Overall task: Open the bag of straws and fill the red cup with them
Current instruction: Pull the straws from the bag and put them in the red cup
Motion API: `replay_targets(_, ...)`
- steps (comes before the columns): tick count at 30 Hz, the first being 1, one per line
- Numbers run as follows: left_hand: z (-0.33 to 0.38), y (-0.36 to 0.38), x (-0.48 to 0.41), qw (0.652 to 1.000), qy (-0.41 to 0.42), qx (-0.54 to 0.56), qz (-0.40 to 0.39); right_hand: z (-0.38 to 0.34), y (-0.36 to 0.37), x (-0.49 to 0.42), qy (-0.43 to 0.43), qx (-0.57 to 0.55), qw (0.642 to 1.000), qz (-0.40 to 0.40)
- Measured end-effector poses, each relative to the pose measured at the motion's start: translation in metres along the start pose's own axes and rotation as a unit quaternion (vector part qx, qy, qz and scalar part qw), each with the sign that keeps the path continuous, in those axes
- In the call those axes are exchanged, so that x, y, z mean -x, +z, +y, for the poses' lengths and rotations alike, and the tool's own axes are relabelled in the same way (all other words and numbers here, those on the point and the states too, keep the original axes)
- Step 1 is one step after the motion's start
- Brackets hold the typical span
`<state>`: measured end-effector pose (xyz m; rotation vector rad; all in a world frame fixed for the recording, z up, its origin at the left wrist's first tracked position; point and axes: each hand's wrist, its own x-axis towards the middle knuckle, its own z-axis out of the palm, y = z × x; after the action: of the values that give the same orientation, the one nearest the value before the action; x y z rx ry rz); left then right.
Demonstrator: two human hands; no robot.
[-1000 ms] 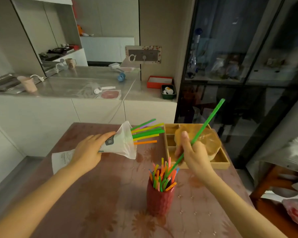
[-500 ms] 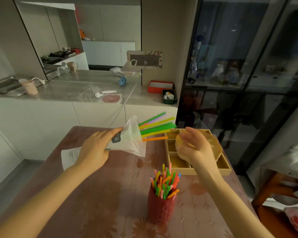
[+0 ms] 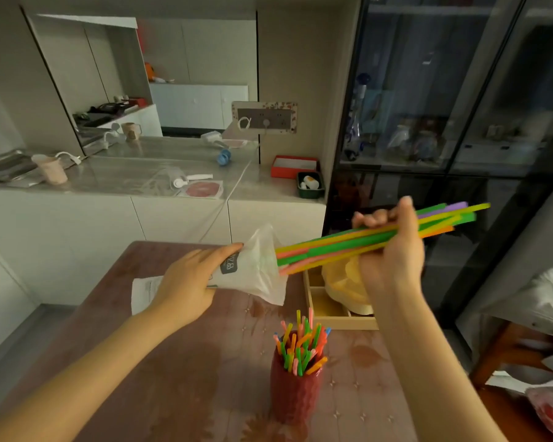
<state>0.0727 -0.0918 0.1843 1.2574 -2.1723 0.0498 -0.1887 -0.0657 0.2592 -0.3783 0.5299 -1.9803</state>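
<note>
My left hand (image 3: 188, 282) grips a clear plastic straw bag (image 3: 253, 269) held level above the table, its open mouth facing right. My right hand (image 3: 390, 250) is closed around a bundle of coloured straws (image 3: 332, 247). The bundle is drawn almost wholly out of the bag; only its left tips sit at the mouth, and the far ends stick out past my fingers. Below, near the table's front, stands the red textured cup (image 3: 296, 397) with several coloured straws upright in it.
A wooden divided tray (image 3: 320, 309) with a yellowish bag in it lies beyond the cup on the reddish table (image 3: 173, 378). A white paper slip (image 3: 142, 293) lies under my left hand. A white counter runs behind, a dark glass cabinet at right.
My right hand dropped a single green straw into the cup, reached to the bag's mouth, and now has pulled the remaining bundle out to the right. The left hand kept hold of the bag.
</note>
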Motion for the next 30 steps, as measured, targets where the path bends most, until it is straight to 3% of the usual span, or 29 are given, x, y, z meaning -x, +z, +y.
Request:
replay_targets(6, -0.034, 0.032, 0.047, 0.986, -0.142, 0.074, -0.049, -0.046, -0.021, -0.009, -0.04, -0.01, 0.999, 0.007)
replay_targets(14, -0.046, 0.075, 0.091, 0.955, -0.241, 0.117, -0.128, -0.009, -0.032, 0.009, -0.022, 0.2, 0.974, -0.104)
replay_targets(19, -0.041, 0.083, 0.089, 0.959, -0.226, 0.128, -0.115, 0.029, -0.039, 0.024, -0.027, 0.358, 0.909, -0.212)
replay_targets(24, -0.039, 0.08, 0.084, 0.963, -0.211, 0.126, -0.113, 0.057, -0.055, 0.028, -0.024, 0.501, 0.835, -0.224)
replay_targets(30, -0.04, 0.078, 0.081, 0.965, -0.203, 0.124, -0.108, 0.07, -0.073, 0.035, 0.11, 0.58, 0.752, -0.292)
